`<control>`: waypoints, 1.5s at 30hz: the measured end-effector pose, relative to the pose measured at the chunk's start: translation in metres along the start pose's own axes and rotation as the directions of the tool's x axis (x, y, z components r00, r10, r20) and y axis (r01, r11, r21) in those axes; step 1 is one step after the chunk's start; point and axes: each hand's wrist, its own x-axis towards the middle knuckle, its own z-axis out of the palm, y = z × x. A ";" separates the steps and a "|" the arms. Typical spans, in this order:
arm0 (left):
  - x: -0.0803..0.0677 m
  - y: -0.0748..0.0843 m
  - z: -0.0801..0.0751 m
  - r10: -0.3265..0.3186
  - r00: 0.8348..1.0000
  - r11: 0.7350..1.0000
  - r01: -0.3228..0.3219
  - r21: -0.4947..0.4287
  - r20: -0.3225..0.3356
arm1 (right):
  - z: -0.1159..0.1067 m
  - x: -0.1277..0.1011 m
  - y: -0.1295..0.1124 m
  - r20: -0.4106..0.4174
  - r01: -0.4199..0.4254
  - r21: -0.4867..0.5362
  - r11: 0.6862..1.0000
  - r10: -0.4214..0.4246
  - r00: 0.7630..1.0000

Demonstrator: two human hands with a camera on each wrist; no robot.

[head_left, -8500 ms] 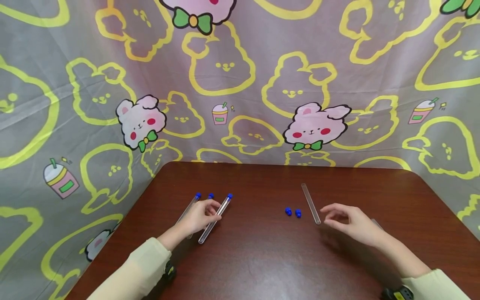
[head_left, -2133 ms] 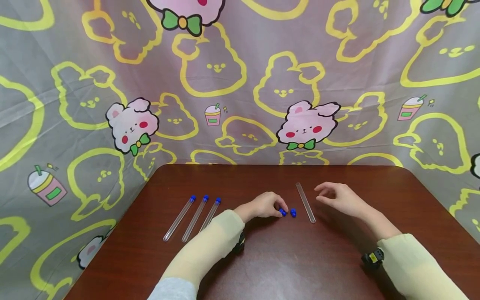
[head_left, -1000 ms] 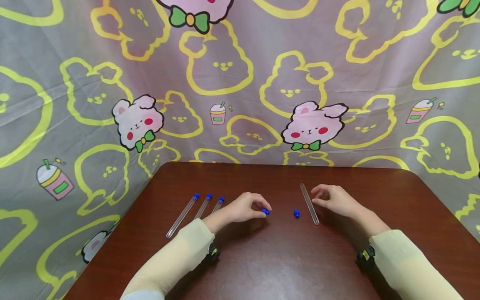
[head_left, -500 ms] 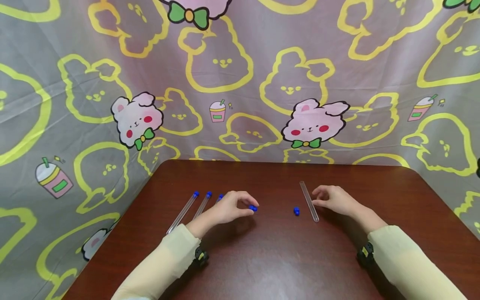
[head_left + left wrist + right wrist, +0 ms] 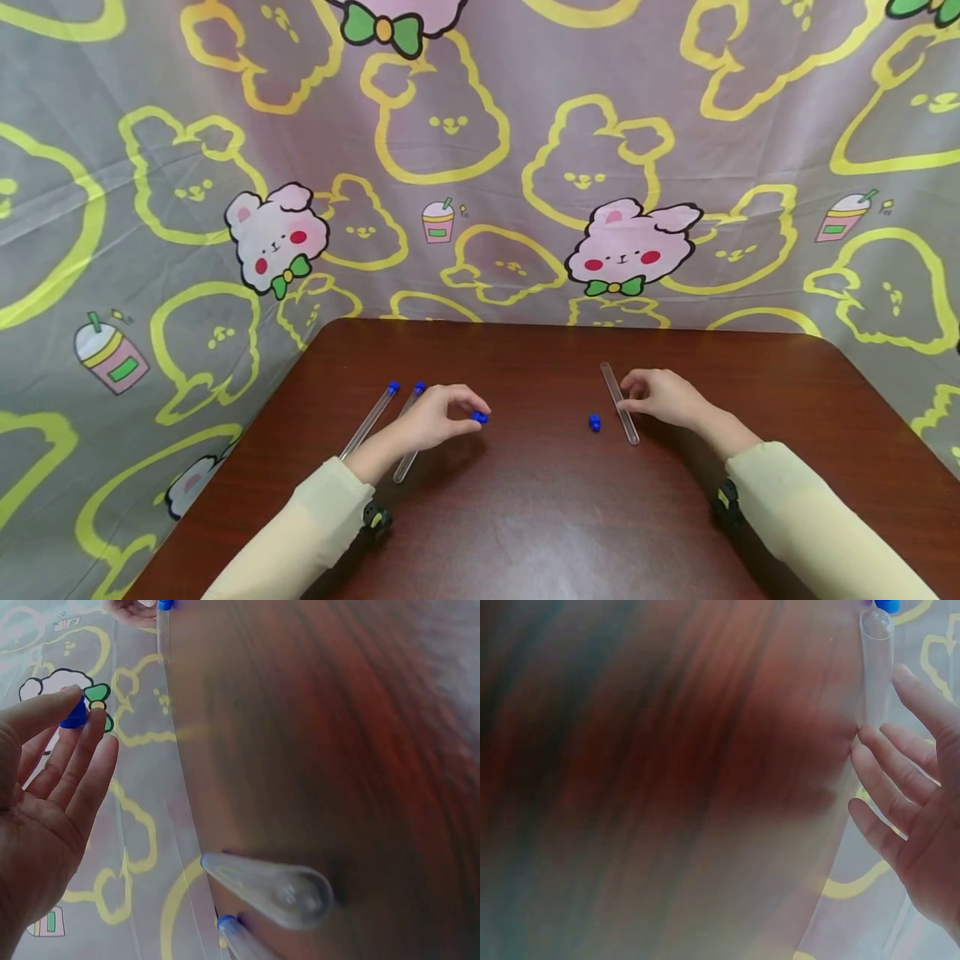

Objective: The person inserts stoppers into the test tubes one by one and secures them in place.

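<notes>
My left hand (image 5: 429,422) pinches a blue stopper (image 5: 479,417) between thumb and fingertips, above the table; the left wrist view shows the stopper (image 5: 75,714) there too. Beneath and beside that hand lie clear test tubes (image 5: 369,422) with blue stoppers; the hand and forearm partly cover them. On the right, my right hand (image 5: 666,397) is beside an unstoppered test tube (image 5: 619,404), its fingers loosely bent and the thumb tip over or against the glass. Whether it touches, I cannot tell. Another blue stopper (image 5: 595,422) lies just left of that tube.
The brown wooden table (image 5: 540,517) has rounded far corners. Behind it and along the left side hangs a grey curtain (image 5: 517,150) with cartoon prints. Each wrist carries a small black camera (image 5: 376,518).
My left hand has picked up one of the two loose stoppers and carried it left toward the stoppered tubes. My right hand has come closer to the unstoppered tube, which stays in place.
</notes>
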 end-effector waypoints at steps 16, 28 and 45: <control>-0.021 -0.005 -0.012 -0.012 0.999 0.999 0.011 -0.031 -0.048 | -0.006 0.002 -0.004 0.024 -0.010 0.010 1.000 0.009 1.000; -0.036 -0.011 -0.015 -0.055 0.995 0.998 0.052 -0.035 -0.087 | -0.005 0.004 -0.003 0.029 0.004 -0.021 1.000 -0.004 1.000; -0.042 -0.005 -0.010 -0.105 0.989 0.992 0.096 -0.081 -0.107 | -0.002 0.005 -0.004 0.037 0.006 -0.022 1.000 -0.005 0.999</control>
